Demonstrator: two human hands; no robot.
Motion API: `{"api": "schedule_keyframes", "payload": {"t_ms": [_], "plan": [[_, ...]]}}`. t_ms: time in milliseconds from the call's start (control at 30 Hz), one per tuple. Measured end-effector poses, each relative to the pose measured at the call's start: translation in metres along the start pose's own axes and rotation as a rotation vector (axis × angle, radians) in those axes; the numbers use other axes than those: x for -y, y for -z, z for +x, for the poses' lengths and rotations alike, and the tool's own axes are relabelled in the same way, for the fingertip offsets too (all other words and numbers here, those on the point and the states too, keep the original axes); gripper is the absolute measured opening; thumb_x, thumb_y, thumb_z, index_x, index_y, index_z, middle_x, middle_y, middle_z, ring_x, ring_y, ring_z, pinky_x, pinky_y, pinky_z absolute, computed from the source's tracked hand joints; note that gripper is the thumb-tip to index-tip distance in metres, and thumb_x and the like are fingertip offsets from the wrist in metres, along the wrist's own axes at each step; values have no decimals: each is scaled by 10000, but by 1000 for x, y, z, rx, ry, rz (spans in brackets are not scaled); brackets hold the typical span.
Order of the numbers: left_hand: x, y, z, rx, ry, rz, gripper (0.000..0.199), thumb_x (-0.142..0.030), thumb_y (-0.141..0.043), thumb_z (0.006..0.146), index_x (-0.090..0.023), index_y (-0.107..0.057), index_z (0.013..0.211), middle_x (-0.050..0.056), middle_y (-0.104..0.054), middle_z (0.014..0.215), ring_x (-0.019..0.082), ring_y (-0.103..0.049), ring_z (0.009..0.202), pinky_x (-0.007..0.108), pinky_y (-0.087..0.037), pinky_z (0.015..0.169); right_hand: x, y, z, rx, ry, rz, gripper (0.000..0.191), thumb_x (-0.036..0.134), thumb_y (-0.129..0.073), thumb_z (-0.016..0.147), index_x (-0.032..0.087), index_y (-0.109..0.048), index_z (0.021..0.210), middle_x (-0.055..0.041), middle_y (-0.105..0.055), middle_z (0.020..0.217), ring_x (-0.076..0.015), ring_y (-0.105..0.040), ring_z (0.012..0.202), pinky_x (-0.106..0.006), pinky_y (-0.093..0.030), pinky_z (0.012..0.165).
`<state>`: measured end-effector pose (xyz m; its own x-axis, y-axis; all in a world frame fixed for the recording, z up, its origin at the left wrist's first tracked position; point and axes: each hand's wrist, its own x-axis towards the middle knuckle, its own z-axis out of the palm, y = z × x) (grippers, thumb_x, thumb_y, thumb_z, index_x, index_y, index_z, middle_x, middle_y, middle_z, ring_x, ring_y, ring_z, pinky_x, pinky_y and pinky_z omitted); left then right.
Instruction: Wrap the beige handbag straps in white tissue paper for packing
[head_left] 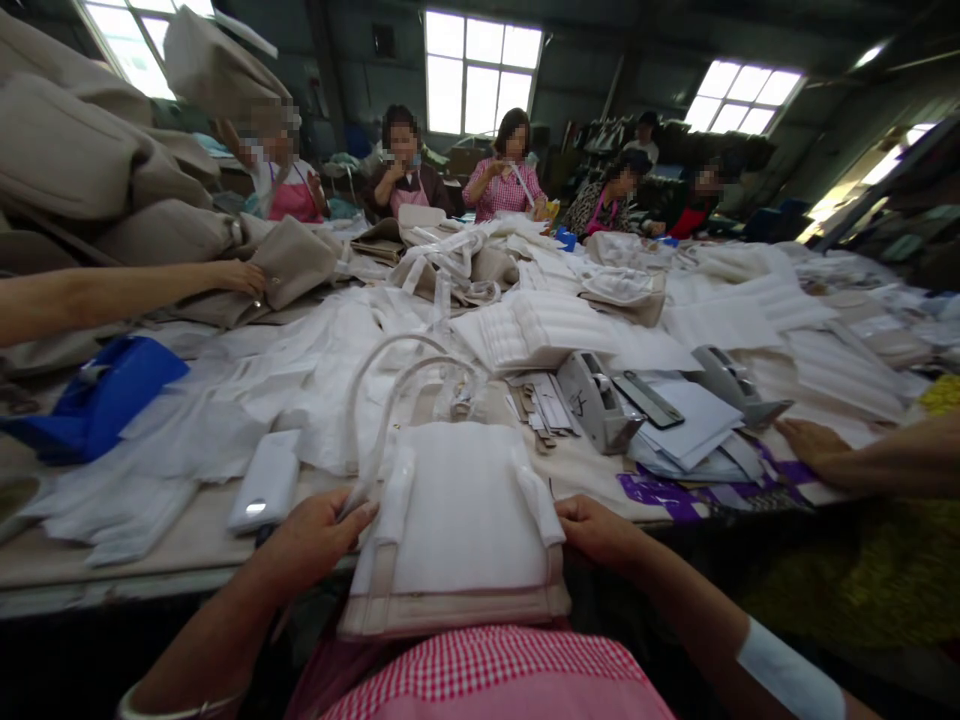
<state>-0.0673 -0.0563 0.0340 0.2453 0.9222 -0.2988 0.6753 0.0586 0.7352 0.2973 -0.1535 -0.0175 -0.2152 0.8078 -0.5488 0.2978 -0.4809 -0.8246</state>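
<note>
A beige handbag (pixel 457 612) lies at the table's front edge against the checked apron, its front covered by a white foam sheet (pixel 465 510). White wrap covers parts of its straps at both sides. My left hand (pixel 326 530) is closed at the bag's left side, thumb and fingers pinching a pale loop handle (pixel 367 400) that arches up over the bag. On the right edge, my right hand (pixel 596 528) grips the bag's side, with its fingertips partly hidden behind it. Clear plastic covers something shiny (pixel 461 395) just above the bag.
A blue tape dispenser (pixel 112 395) and a white phone-like object (pixel 266 480) lie left. Grey tape dispensers (pixel 596 400), a phone (pixel 649 397) and papers (pixel 694 420) lie right. Another person's hand (pixel 241 280) touches a bag at left; another hand (pixel 814 445) rests at right. Foam sheets pile behind.
</note>
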Motion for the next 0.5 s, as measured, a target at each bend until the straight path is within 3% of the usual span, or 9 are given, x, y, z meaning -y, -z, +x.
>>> {"api": "schedule_keyframes", "payload": {"t_ms": [67, 167, 233, 300, 367, 500], "plan": [[0, 9, 3, -24, -37, -88, 402, -567, -576, 771, -188, -590, 636, -28, -530, 522, 129, -446, 469, 230, -350, 456, 4, 15, 0, -18, 30, -92, 382, 481, -578, 797, 179, -485, 582, 65, -378, 441, -68, -300, 394, -208, -190, 392], [-15, 20, 6, -117, -16, -397, 402, -572, -583, 794, -173, -626, 794, -18, -584, 610, 109, -448, 455, 220, -356, 425, 19, 38, -1, -256, 152, -279, 335, 423, -606, 787, 164, -522, 591, 35, -459, 510, -85, -385, 474, -212, -272, 450], [-34, 21, 7, -147, -10, -637, 370, -518, -664, 765, -161, -654, 860, 19, -654, 717, 134, -567, 576, 232, -454, 514, 38, 45, -2, -448, 275, -340, 319, 411, -606, 803, 160, -552, 614, 23, -483, 542, -96, -411, 515, -221, -304, 485], [-55, 18, 10, -125, -30, -885, 320, -436, -734, 728, -155, -686, 872, 58, -698, 846, 179, -642, 775, 273, -524, 664, 63, 39, -3, -550, 393, -285, 328, 432, -583, 839, 163, -577, 652, 28, -471, 546, -95, -402, 516, -227, -311, 493], [-75, 10, 16, -22, -81, -1077, 270, -355, -758, 720, -157, -713, 899, 78, -705, 979, 211, -638, 944, 310, -532, 775, 89, 21, -3, -525, 481, -165, 346, 460, -562, 863, 163, -601, 690, 29, -474, 549, -95, -409, 510, -229, -319, 492], [-102, -11, 24, 168, -178, -1170, 220, -271, -754, 750, -156, -737, 936, 80, -704, 1024, 211, -608, 1034, 306, -510, 833, 128, -31, 0, -244, 571, -57, 335, 460, -586, 850, 143, -662, 772, -3, -555, 635, -109, -495, 572, -231, -373, 527]]}}
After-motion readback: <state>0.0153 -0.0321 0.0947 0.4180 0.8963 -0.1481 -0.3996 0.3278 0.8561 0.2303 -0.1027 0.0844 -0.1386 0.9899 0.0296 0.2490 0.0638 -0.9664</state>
